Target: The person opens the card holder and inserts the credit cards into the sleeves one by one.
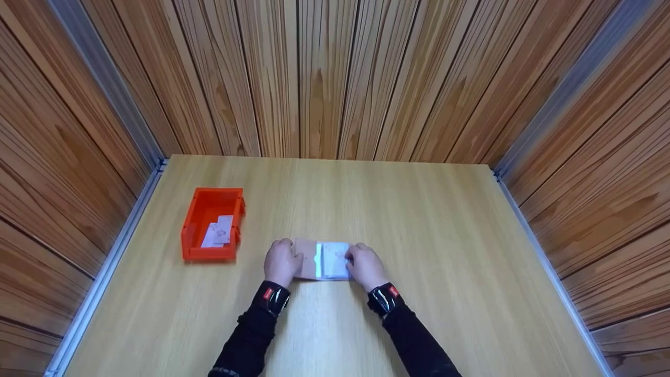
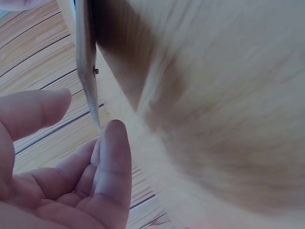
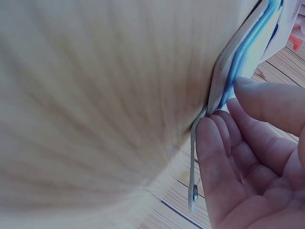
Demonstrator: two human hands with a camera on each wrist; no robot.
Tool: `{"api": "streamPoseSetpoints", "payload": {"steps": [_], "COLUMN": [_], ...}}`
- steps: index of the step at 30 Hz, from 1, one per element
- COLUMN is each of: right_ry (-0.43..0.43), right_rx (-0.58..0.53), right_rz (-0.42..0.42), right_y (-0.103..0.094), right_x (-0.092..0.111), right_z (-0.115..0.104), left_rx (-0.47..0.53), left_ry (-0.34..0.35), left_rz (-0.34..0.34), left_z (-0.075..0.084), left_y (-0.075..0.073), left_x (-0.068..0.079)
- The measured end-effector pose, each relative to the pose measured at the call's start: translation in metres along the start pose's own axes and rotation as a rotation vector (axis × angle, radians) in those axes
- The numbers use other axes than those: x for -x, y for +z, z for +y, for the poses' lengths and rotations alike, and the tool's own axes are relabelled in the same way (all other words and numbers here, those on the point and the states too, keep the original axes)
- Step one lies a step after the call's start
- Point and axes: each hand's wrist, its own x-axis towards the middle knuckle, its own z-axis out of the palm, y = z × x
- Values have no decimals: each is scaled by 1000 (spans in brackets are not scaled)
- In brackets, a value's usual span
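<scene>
A pinkish-brown card holder [image 1: 305, 258] lies opened out on the table in front of me, with a pale bluish-white sleeve or card pad [image 1: 335, 260] on its right half. At its left edge is my left hand [image 1: 281, 263]; in the left wrist view the flap with a snap stud [image 2: 88, 67] stands between thumb and fingers, the thumb apart from it. My right hand [image 1: 366, 266] pinches the right edge, thumb on the blue-edged face and fingers behind. A strap with a snap [image 3: 193, 162] hangs beside those fingers in the right wrist view.
An orange bin [image 1: 209, 253] stands to the left on the wooden table [image 1: 419, 220], with white printed cards [image 1: 224, 228] in it. Wood-panelled walls [image 1: 324, 78] and metal corner rails [image 1: 112, 78] enclose the table at the back and sides.
</scene>
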Motion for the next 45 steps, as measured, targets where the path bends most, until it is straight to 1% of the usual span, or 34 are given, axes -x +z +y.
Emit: {"api": "streamPoseSetpoints", "payload": {"steps": [5,10,17,25,30,36,38,40,45], "right_ry": [1,0,-44,-40,-44,-33,-36,-43,-76], "right_rx": [6,3,26,26,20,17,15,12,18], "right_rz": [-7,-4,34,31,34,28,29,34,63], "right_y": [0,-1,-1,-1,-1,0,0,0,1], "right_x": [-1,0,1,2,2,1,1,1,2], "right_z": [0,0,1,1,1,1,1,1,3], "left_rx": [-3,-9,-51,-59,-75,-74,-72,-74,-97], "left_ry": [30,30,56,64,50,-4,-13,-12,21], "left_rz": [13,-9,-29,-51,-71,-120,-126,-120,-95], "left_z": [-1,-5,-9,-9,-9,-5,-4,-4,-4], "left_y": [1,3,6,8,10,9,9,9,10], "left_x": [2,1,0,1,0,-1,-1,-1,0]}}
